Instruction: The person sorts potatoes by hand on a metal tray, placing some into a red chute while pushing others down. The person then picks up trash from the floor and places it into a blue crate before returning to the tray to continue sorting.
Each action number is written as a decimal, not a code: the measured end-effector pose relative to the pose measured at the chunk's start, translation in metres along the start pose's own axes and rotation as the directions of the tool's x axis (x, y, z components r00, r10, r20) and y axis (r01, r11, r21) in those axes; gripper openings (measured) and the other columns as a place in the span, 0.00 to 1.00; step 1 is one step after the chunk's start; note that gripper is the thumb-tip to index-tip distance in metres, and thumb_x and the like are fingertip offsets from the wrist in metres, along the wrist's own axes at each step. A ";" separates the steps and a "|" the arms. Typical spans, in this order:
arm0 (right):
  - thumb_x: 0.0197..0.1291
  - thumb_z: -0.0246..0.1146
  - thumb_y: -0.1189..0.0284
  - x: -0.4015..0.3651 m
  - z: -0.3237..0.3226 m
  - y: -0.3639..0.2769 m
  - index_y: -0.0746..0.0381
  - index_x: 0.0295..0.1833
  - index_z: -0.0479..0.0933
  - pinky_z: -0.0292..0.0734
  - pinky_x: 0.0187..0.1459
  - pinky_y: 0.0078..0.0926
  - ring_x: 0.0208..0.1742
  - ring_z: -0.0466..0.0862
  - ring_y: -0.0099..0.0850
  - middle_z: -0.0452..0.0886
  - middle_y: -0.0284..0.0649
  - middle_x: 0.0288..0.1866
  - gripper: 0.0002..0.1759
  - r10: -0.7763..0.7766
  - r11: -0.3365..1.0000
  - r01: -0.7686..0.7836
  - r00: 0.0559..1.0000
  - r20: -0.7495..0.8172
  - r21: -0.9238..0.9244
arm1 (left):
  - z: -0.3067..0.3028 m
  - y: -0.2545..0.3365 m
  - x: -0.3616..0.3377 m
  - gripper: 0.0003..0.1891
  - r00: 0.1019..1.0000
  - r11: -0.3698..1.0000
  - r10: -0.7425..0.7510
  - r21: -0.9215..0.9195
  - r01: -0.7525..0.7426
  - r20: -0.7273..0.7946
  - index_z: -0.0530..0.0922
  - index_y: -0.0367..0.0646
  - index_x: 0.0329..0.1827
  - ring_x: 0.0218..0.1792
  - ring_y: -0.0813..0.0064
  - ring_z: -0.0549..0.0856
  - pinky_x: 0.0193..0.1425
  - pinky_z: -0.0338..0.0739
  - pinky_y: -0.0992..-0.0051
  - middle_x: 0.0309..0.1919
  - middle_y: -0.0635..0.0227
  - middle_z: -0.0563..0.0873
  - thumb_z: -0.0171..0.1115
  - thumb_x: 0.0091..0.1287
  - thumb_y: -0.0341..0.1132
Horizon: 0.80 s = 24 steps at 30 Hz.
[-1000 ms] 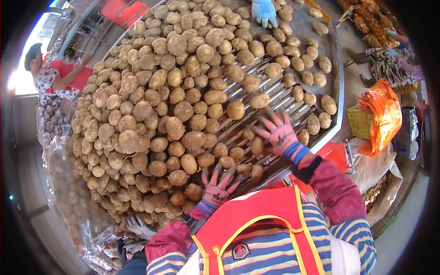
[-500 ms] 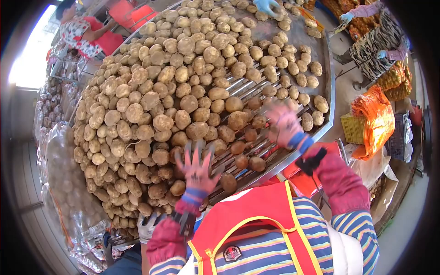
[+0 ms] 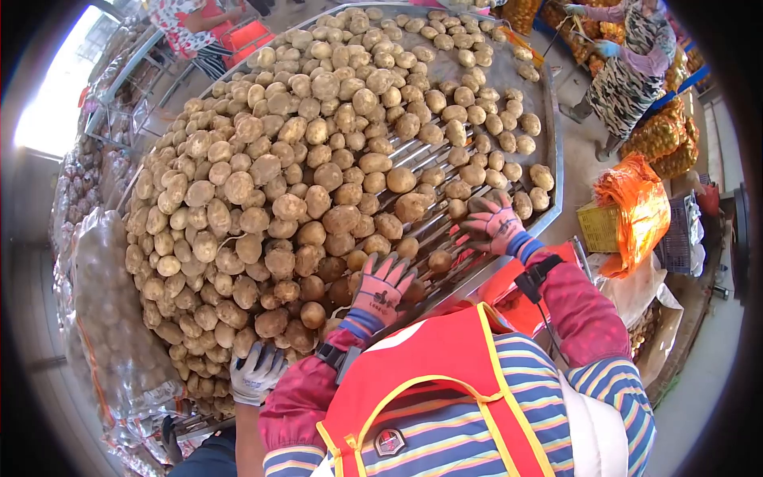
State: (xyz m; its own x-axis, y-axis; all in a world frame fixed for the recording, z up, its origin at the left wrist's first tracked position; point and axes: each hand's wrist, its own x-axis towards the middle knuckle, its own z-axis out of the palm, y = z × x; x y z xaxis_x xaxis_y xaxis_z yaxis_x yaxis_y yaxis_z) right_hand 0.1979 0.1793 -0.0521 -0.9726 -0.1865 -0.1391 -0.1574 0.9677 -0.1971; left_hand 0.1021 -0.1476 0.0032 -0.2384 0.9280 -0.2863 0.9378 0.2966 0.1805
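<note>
A large heap of potatoes point(image 3: 262, 171) covers a metal table with a slatted part point(image 3: 433, 208) in its middle. My left hand point(image 3: 381, 292), in a pink glove with dark fingertips, rests palm down at the heap's near edge with its fingers spread. Potatoes lie just beyond those fingertips. Over the right end of the slats is my right hand point(image 3: 497, 226), gloved alike, its fingers stretched out beside a few potatoes. Neither hand grips a potato. The palms and what lies under them are hidden.
Another person's white-gloved hand point(image 3: 258, 374) touches the heap at lower left. A raised metal rim point(image 3: 555, 131) borders the table. To the right are a yellow crate point(image 3: 596, 228), an orange mesh sack point(image 3: 636, 203) and a person in camouflage point(image 3: 640, 63). Bagged potatoes point(image 3: 119, 310) stand left.
My left hand has moved right and lies lower on the heap. My blurred right hand has come to the slats' near end. Some potatoes near my hands have shifted, and the view has turned slightly.
</note>
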 end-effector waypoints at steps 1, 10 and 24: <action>0.50 0.64 0.49 0.001 -0.006 0.004 0.43 0.54 0.78 0.43 0.70 0.62 0.70 0.64 0.39 0.78 0.29 0.59 0.25 0.087 0.996 -0.086 0.996 -0.009 0.018 | 0.005 0.001 -0.007 0.37 0.986 0.999 -0.041 -0.035 0.036 -0.160 0.70 0.54 0.66 0.69 0.54 0.65 0.72 0.46 0.41 0.68 0.59 0.68 0.65 0.52 0.56; 0.51 0.64 0.54 0.057 -0.038 -0.050 0.53 0.59 0.74 0.72 0.59 0.36 0.59 0.78 0.42 0.75 0.45 0.60 0.29 0.380 0.922 -0.385 0.919 0.105 0.036 | 0.039 0.008 -0.113 0.35 0.856 0.800 -0.411 0.326 0.503 -0.314 0.68 0.68 0.67 0.69 0.53 0.65 0.69 0.35 0.34 0.69 0.65 0.68 0.60 0.53 0.60; 0.56 0.57 0.69 0.135 -0.045 -0.063 0.48 0.71 0.61 0.76 0.55 0.40 0.60 0.79 0.41 0.76 0.47 0.62 0.35 0.511 0.853 -0.517 0.799 0.319 -0.073 | 0.020 -0.007 -0.039 0.36 0.924 0.980 -0.120 -0.195 0.050 -0.363 0.73 0.51 0.61 0.64 0.63 0.71 0.68 0.58 0.50 0.61 0.65 0.75 0.71 0.45 0.47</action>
State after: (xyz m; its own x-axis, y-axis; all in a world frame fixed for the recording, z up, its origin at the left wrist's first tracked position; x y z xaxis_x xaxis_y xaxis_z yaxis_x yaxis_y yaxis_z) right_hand 0.0686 0.1003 -0.0151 -0.8024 0.2912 -0.5209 0.3558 0.9342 -0.0258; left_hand 0.1105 -0.1906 -0.0055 -0.4241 0.9039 0.0556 0.8574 0.3810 0.3459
